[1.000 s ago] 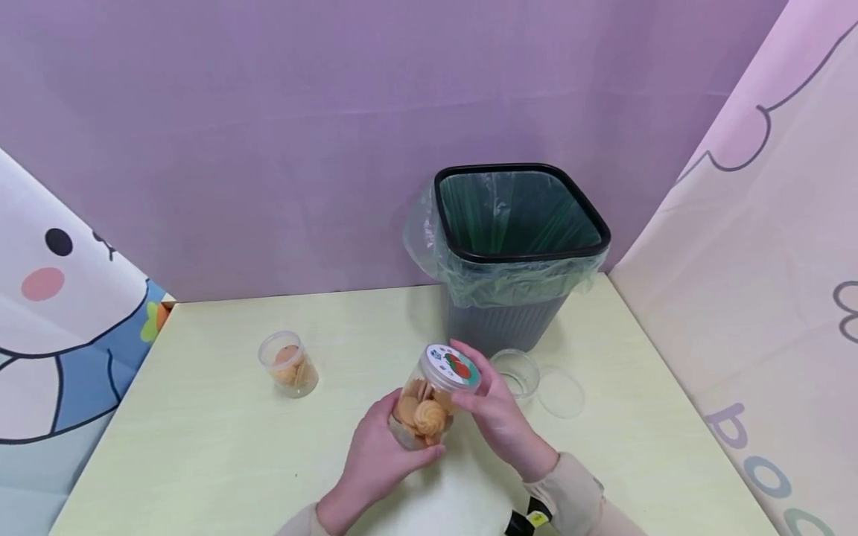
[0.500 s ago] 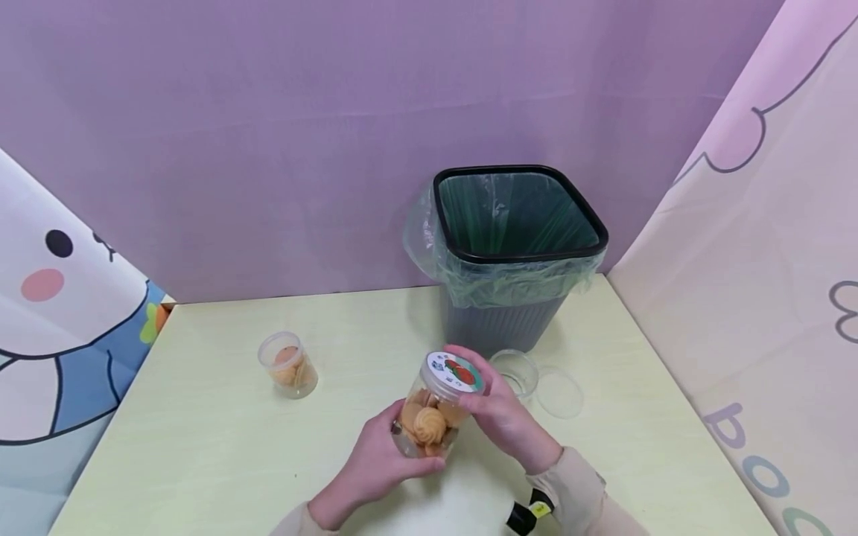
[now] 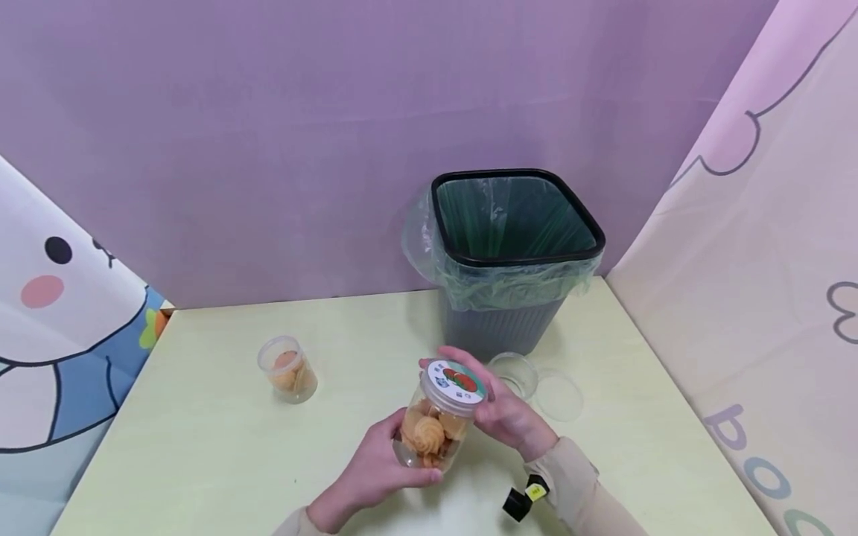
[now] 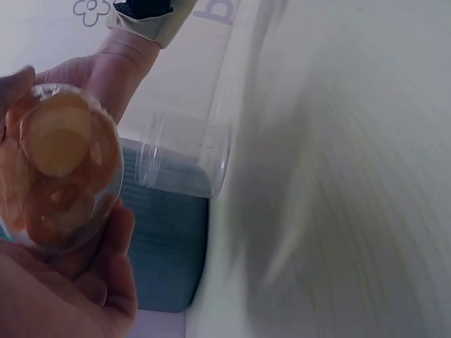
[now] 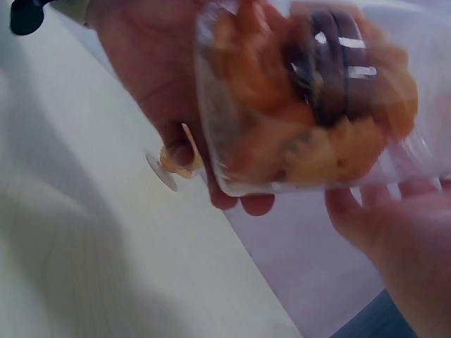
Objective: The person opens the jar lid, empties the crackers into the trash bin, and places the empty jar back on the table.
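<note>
A clear plastic jar of cookies [image 3: 429, 435] is held tilted above the table in front of me. My left hand [image 3: 375, 461] grips its lower part, thumb across the front. The lid [image 3: 457, 384] carries a printed label with red fruit. Around the lid's far side curl the fingers of my right hand [image 3: 503, 409], its thumb hidden. Swirled and flat cookies show through the jar bottom [image 4: 60, 162] in the left wrist view. In the right wrist view, dark sandwich cookies [image 5: 338, 67] lie among the paler ones.
A small uncovered tub with cookies [image 3: 290, 372] stands left on the table [image 3: 201, 447]. Behind my right hand are a short clear jar [image 3: 515, 372] and a clear flat disc [image 3: 559, 394]. At the back stands a trash bin [image 3: 496, 324] with a green liner.
The jar has come slightly down and toward me in both hands. The right fingers have shifted around the lid, and the thumb has gone out of sight.
</note>
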The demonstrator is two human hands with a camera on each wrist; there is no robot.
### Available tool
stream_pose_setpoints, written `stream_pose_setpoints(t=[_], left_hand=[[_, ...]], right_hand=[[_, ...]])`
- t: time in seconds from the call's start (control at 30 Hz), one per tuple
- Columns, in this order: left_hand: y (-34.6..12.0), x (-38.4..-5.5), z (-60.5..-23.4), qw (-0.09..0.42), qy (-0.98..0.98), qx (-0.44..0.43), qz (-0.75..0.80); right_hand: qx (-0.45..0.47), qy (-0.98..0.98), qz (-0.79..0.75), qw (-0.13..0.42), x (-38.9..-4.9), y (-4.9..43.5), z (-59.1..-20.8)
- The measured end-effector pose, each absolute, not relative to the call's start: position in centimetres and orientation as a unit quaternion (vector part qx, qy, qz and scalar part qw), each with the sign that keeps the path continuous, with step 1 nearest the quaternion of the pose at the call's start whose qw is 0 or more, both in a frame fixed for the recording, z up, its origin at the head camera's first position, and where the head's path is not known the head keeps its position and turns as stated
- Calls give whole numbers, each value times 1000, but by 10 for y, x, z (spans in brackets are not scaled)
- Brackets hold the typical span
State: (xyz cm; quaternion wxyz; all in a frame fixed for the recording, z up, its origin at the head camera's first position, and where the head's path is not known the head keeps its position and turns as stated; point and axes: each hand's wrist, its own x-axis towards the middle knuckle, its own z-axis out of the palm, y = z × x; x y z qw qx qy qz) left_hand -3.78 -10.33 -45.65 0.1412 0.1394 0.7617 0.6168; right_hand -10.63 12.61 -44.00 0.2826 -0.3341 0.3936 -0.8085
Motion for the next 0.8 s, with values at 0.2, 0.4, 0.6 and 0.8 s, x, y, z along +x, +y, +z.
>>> stream_pose_setpoints(t=[0.2, 0.4, 0.6, 0.8], left_hand=[[-101, -37, -457, 81, 778, 107, 614], [-97, -36, -457, 19, 796, 67, 601], [-90, -32, -455, -47, 836, 44, 546], [-85, -29, -453, -65, 859, 32, 508]], right_hand=[[-266, 472, -811, 221, -94, 122, -434], [-190, 526, -813, 161, -80, 114, -425], [-125, 549, -819, 110, -66, 98, -414], [-52, 553, -828, 79, -63, 86, -407]])
